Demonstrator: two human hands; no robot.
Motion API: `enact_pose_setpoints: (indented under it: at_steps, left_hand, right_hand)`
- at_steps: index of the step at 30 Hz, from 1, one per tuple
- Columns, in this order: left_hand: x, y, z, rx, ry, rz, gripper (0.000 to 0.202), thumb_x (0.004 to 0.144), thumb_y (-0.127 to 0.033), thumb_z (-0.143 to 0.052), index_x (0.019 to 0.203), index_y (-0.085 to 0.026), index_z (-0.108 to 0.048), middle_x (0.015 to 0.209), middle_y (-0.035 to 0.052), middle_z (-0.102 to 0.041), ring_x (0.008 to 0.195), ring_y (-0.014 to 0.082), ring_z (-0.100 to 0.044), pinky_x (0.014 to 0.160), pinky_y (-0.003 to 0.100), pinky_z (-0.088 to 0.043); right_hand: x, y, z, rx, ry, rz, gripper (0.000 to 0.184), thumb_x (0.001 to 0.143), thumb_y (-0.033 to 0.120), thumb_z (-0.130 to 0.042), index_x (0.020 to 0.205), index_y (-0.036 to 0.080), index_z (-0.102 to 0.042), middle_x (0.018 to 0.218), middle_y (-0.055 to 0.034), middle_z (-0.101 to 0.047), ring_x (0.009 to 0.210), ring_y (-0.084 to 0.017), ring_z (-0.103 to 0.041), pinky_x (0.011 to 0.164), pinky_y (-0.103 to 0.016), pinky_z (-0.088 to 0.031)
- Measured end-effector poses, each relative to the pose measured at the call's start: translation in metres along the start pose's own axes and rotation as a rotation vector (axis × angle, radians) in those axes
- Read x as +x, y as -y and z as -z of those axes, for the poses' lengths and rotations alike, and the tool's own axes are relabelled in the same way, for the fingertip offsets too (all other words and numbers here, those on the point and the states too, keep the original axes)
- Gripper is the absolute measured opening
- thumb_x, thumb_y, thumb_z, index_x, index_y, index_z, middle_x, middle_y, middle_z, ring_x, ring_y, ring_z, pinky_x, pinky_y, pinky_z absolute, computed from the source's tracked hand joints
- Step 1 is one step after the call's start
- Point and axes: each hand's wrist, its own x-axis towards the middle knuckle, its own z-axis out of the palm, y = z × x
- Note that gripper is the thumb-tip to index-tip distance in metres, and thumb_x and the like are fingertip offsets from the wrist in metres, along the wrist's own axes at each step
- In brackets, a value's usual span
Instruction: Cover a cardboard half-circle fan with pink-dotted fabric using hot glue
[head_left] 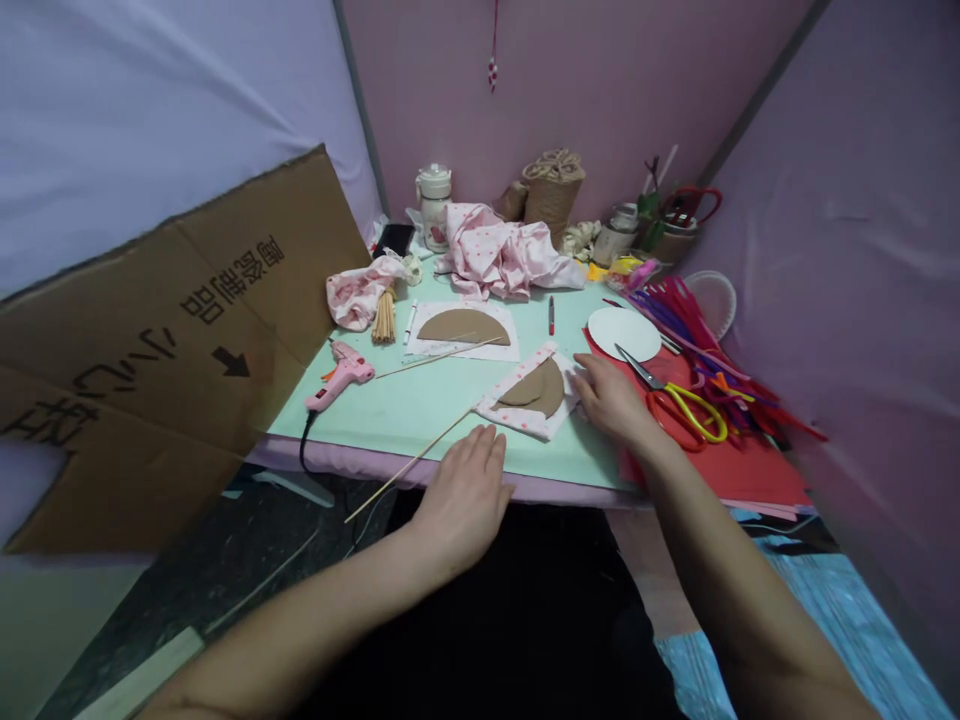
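Note:
My left hand [466, 487] lies flat at the table's near edge, fingers together and stretched out, holding nothing. A thin wooden stick [409, 465] runs just to its left. My right hand [611, 398] rests palm down, fingers touching the right edge of a white dotted fabric piece [517, 418] that has a brown cardboard half-circle [534, 389] on it. Red-and-yellow scissors [679, 400] lie just right of that hand on red paper [742, 465].
A pink glue gun [339, 378] lies at the left of the mint table top [420, 400]. Farther back are another cardboard half-circle on white fabric [463, 328], a white disc [622, 332], pipe cleaners [694, 335], pink cloth [499, 255], jars. A big cardboard sheet [165, 340] leans at the left.

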Motion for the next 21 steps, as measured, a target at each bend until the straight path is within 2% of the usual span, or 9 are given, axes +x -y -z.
enact_pose_setpoints:
  at_steps: [2, 5, 8, 15, 21]
  left_hand:
    - [0.004, -0.004, -0.02, -0.018, -0.048, 0.051, 0.057, 0.097, -0.036, -0.052, 0.142, -0.002, -0.044, 0.15, 0.0229, -0.045, 0.14, 0.0334, -0.044, 0.114, 0.048, -0.039]
    - [0.014, 0.004, -0.033, -0.049, -0.096, 0.073, 0.064, 0.094, -0.042, -0.057, 0.144, -0.004, -0.042, 0.151, 0.0219, -0.045, 0.14, 0.033, -0.044, 0.115, 0.047, -0.038]
    - [0.02, 0.015, -0.033, -0.077, -0.109, 0.06, 0.066, 0.092, -0.045, -0.06, 0.143, -0.006, -0.044, 0.148, 0.0223, -0.048, 0.138, 0.0338, -0.045, 0.115, 0.047, -0.038]
    - [0.022, 0.037, -0.034, -0.118, -0.145, 0.059, 0.063, 0.093, -0.048, -0.058, 0.141, -0.009, -0.048, 0.146, 0.0213, -0.05, 0.137, 0.0334, -0.046, 0.115, 0.049, -0.037]
    - [0.019, 0.056, -0.037, -0.061, -0.134, -0.065, 0.068, 0.094, -0.054, -0.053, 0.142, -0.007, -0.047, 0.15, 0.0205, -0.047, 0.142, 0.0306, -0.041, 0.119, 0.045, -0.032]
  right_hand:
    - [0.005, -0.001, -0.006, 0.004, 0.015, -0.014, 0.044, 0.093, 0.033, -0.042, 0.128, 0.013, -0.06, 0.129, -0.0195, -0.064, 0.12, -0.032, -0.058, 0.101, -0.05, -0.046]
    - [0.003, 0.005, -0.012, 0.036, 0.037, -0.026, 0.043, 0.091, 0.03, -0.042, 0.127, 0.014, -0.06, 0.125, -0.0185, -0.066, 0.113, -0.031, -0.061, 0.096, -0.047, -0.048]
    - [-0.002, 0.015, -0.012, 0.04, 0.046, -0.033, 0.041, 0.091, 0.028, -0.043, 0.125, 0.015, -0.061, 0.119, -0.0181, -0.069, 0.107, -0.031, -0.062, 0.092, -0.045, -0.048]
    - [-0.022, 0.029, -0.006, -0.026, 0.107, -0.094, 0.045, 0.09, 0.033, -0.045, 0.127, 0.01, -0.059, 0.119, -0.0211, -0.067, 0.109, -0.033, -0.06, 0.096, -0.048, -0.046]
    - [-0.047, 0.043, -0.004, -0.032, 0.109, -0.07, 0.043, 0.09, 0.036, -0.047, 0.124, 0.012, -0.059, 0.115, -0.0194, -0.068, 0.105, -0.033, -0.06, 0.093, -0.047, -0.047]
